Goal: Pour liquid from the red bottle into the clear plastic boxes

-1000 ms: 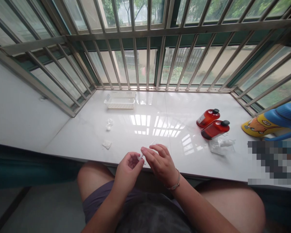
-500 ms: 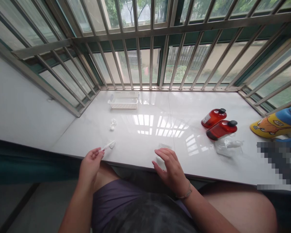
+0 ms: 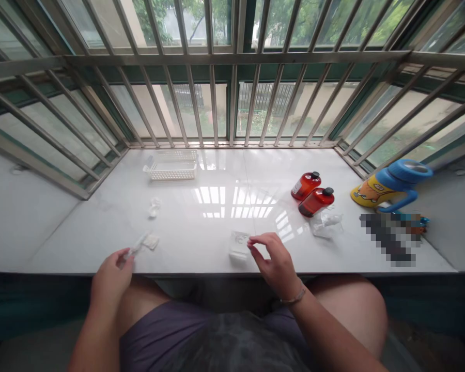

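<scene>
- Daylight through the barred window [image 3: 234, 98]
- Striped glare [image 3: 213, 196] on the glossy surface [image 3: 194, 232] below the window
- Dim shadow [image 3: 209, 294] under the surface
- Wide-angle stretching either side of the window
- Pixelated patch [image 3: 389, 240] below its right end

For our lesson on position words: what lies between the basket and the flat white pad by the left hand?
A small crumpled white piece lies on the counter between the basket and the pad, seen in the head view.

The bare left hand [image 3: 112, 273] pinched, fingers [image 3: 121, 252] curled; the bare right hand [image 3: 277, 259] arched, thumb [image 3: 259, 257] and forefinger [image 3: 262, 239] close together.
</scene>
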A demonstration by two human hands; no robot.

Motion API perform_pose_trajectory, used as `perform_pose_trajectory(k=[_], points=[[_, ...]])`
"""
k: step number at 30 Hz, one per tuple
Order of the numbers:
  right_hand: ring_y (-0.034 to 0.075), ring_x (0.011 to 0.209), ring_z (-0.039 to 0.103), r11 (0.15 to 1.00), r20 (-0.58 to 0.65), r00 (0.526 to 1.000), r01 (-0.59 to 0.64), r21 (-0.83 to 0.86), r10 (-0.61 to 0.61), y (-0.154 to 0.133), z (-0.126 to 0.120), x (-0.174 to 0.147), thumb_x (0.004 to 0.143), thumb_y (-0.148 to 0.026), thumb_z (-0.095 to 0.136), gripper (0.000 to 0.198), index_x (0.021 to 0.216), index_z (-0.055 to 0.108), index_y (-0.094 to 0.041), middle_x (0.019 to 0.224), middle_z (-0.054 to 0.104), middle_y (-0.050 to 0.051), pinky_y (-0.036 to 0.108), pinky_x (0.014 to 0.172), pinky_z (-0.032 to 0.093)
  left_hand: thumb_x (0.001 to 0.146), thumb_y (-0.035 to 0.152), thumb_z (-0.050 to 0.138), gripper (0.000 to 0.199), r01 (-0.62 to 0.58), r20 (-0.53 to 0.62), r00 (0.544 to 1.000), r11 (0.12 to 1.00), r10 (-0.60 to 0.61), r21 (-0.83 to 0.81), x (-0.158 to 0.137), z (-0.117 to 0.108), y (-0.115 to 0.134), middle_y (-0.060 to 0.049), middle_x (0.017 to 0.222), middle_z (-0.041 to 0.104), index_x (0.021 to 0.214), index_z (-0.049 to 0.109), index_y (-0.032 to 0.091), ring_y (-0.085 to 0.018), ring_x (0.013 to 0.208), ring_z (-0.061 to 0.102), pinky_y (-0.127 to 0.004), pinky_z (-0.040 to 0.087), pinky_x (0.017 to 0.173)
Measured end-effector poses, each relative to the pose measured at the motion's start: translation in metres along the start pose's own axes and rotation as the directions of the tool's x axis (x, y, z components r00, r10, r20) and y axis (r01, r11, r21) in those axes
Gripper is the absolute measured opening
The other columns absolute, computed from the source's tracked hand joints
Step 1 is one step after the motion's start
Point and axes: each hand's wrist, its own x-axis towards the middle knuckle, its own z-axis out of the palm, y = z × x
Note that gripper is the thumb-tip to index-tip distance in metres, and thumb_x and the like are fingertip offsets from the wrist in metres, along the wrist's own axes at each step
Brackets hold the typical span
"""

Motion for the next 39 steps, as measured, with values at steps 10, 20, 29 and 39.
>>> perform_pose_trajectory(k=[10,20,29,39], points=[[0.037,0.115,0.061,0.706,-0.159,0.979,-0.201,-0.679,0.127,0.100,-0.126,0.118,0.100,-0.038,0.062,0.033,0.125,0.070,-0.018,0.123,0.073,0.018,0.055,0.103,0.048,0.093,0.043,0.057,0.045,-0.055,0.045,0.998,0.997,0.052,0.048,0.002,0.003,-0.004,-0.014,0.126,0.076,0.132,0.069,0.023,-0.036,0.117,0.073,-0.047,0.057,0.099],[0.036,0.115,0.059,0.317,-0.022,0.811,-0.252,-0.914,0.584,0.169,-0.147,0.187,0.101,-0.037,0.057,0.034,0.123,0.075,-0.018,0.122,0.074,0.020,0.045,0.088,0.042,0.094,0.055,0.060,0.055,-0.089,-0.009,0.996,0.990,0.091,0.106,-0.011,-0.008,0.019,-0.018,0.137,0.071,0.136,0.066,0.019,-0.040,0.127,0.068,-0.050,0.057,0.104],[0.024,0.095,0.065,0.549,0.122,0.879,-0.175,-0.817,0.461,0.139,-0.144,0.194,0.105,-0.029,0.058,0.026,0.113,0.079,-0.015,0.112,0.076,0.016,0.036,0.080,0.040,0.097,0.058,0.058,0.046,-0.224,-0.224,0.949,0.975,0.221,0.015,-0.042,-0.013,0.050,-0.008,0.132,0.072,0.129,0.069,0.027,-0.035,0.123,0.070,-0.046,0.057,0.104],[0.029,0.100,0.072,0.808,0.388,0.897,0.062,-0.585,0.212,0.033,-0.116,0.123,0.095,-0.015,0.069,0.021,0.115,0.070,-0.023,0.111,0.077,0.009,0.042,0.088,0.055,0.102,0.031,0.067,0.025,-0.742,-0.187,0.660,0.592,0.728,-0.314,-0.130,0.027,0.160,-0.007,0.127,0.075,0.126,0.067,0.026,-0.026,0.123,0.070,-0.044,0.057,0.111]])
